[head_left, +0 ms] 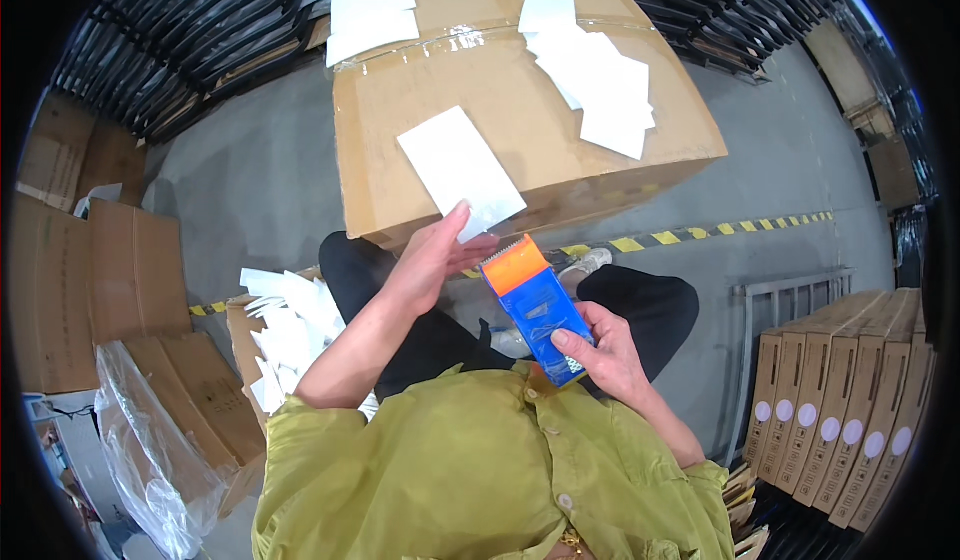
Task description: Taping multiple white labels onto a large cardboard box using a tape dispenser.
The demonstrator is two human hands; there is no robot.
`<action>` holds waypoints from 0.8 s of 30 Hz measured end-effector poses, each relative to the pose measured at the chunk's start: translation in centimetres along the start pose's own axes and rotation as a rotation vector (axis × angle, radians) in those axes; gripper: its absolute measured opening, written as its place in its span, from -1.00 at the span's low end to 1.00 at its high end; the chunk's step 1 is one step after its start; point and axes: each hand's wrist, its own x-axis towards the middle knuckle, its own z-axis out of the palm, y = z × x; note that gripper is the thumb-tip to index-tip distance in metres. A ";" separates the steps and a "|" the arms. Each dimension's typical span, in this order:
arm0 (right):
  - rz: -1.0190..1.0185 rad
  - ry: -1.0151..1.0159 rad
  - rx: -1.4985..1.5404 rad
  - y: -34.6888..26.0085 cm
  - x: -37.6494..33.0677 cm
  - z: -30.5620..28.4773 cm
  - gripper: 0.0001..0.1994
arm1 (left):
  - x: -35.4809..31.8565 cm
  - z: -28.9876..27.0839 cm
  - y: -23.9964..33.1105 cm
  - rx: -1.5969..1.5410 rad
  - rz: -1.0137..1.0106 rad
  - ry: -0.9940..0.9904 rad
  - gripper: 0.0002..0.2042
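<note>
As seen from left to right, a near-left brown cardboard carton of loose white cards [285, 335] is passed first, then the left hand [432, 258], raised with fingers fairly straight and close together, thumb out, fingertips touching the near edge of a white rectangular card [460, 172]. That card lies flat on the large brown taped cardboard box [520, 110] at far centre and juts over its near edge. It is judged light, thin, bendable and slick, best taken by that overhanging edge. The blue flat retail packet with an orange serrated top [535, 308] is held at centre, just right of the left hand, over the lap. It is pinched at its near end by the right hand [605, 355], thumb across the front, other fingers hidden behind. It looks light and fairly stiff; a lower-end grip seems secure. Packet contents cannot be made out. More white cards [600, 80] lie on the box at far right. Upright brown flat boxes [850, 400] at right are cut off by the rim.
</note>
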 end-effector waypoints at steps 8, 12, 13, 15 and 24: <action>-0.049 0.022 0.014 1.6 -1.7 -0.6 -0.62 | 0.9 2.8 0.4 -0.191 0.068 0.052 -0.67; -0.174 0.025 -0.067 1.5 -2.8 -0.4 -0.64 | 1.5 2.0 1.5 -0.272 0.120 0.069 -0.69; -0.150 0.029 -0.045 1.6 -2.9 -0.6 -0.63 | 1.1 2.0 1.6 -0.247 0.109 0.000 -0.70; -0.117 0.035 -0.027 1.4 -2.6 -0.9 -0.64 | 0.4 2.7 2.2 -0.161 0.174 -0.012 -0.72; 0.156 0.045 0.207 5.2 3.6 -3.2 -0.60 | -5.8 7.1 1.1 0.897 1.335 -0.675 -0.79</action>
